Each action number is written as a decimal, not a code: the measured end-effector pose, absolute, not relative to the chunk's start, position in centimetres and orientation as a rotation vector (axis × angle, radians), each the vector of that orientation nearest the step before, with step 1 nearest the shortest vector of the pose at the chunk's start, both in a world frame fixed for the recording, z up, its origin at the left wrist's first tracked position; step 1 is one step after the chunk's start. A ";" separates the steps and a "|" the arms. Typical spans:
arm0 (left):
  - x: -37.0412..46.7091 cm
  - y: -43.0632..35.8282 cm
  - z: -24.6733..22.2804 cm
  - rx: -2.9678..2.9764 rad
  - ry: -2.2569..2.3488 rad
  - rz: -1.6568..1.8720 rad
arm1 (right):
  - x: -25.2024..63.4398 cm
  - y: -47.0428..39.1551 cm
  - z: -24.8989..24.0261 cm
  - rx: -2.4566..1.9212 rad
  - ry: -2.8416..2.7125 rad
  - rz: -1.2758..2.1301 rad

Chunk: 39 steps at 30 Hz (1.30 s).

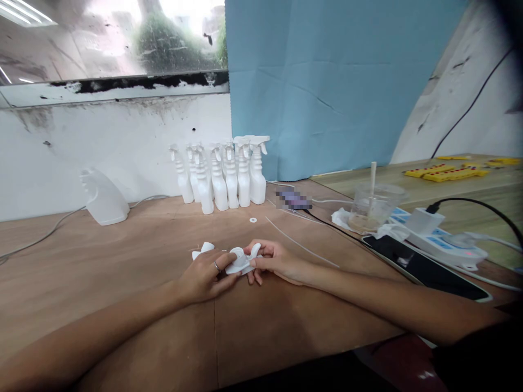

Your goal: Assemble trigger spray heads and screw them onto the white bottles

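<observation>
Between my hands, low over the brown table, is a white plastic spray head [237, 265], with a round part and a curved, trigger-like arm. My right hand [267, 260] pinches its right end between thumb and fingers. Curled over its left side is my left hand [208, 272], which wears a ring. More white plastic [203, 250] shows just beyond the left knuckles; whether it is joined to the spray head or separate is hidden by the hand. A small white washer [253, 220] lies flat on the table past the hands.
Several white spray bottles [220, 179] stand together by the wall. A headless white bottle [105, 198] leans at left. On the right are a phone [293, 198], a clear cup [368, 209], a black tablet-like device [425, 267], a power strip [453, 245] and cables. A thin tube [300, 242] lies nearby.
</observation>
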<state>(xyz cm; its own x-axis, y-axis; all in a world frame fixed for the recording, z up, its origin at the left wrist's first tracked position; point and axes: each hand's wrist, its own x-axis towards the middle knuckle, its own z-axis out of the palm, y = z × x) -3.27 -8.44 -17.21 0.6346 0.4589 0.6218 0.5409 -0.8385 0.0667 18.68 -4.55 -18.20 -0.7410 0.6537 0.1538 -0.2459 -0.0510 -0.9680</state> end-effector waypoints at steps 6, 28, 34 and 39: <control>-3.3 -8.4 -17.3 -2.743 -0.838 -0.962 | 18.7 -4.6 -18.1 -0.450 -1.601 1.865; -3.2 -8.3 -17.3 -2.786 -0.729 -0.922 | 18.9 -4.3 -17.6 -0.471 -1.577 1.969; -3.2 -8.3 -17.3 -2.806 -0.863 -0.918 | 19.3 -4.1 -17.5 -0.374 -1.579 2.038; -3.3 -8.2 -17.4 -2.804 -0.843 -0.932 | 19.2 -4.1 -17.6 -0.396 -1.586 2.016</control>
<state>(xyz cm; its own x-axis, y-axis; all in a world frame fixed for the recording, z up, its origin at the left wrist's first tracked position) -3.29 -8.23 -17.37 0.6660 0.4790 0.5718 0.5208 -0.8474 0.1034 19.24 -4.07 -17.57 -0.8114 0.5763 0.0978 -0.2306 -0.1620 -0.9595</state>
